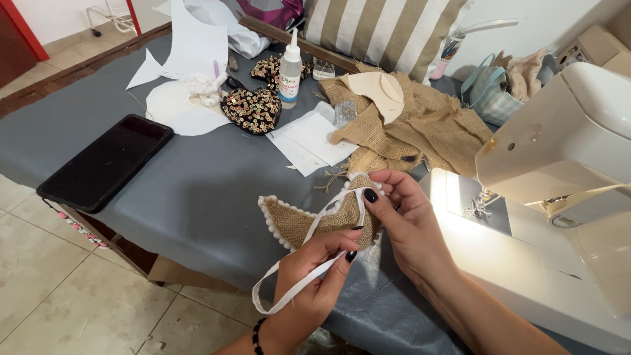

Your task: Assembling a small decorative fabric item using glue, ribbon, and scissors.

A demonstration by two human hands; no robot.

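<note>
The grey table (197, 197) carries everything; my sewing machine (559, 197) fills its right side, its lamp lit over the needle plate. Behind lies a heap of loose burlap (427, 128), then a dark phone (105, 161) at the left edge, white paper sheets (309, 141) in the middle and a sequinned piece (253, 108) beside a glue bottle (289, 72). A pale blue basket (490, 95) at the back holds folded cloth. In front of it all, off the table edge, I hold the burlap piece (309, 220) trimmed with white pom-poms. My right hand (401, 210) pinches its top corner, fingers closed. My left hand (315, 263) grips the white strap (309, 276), which loops down below.
</note>
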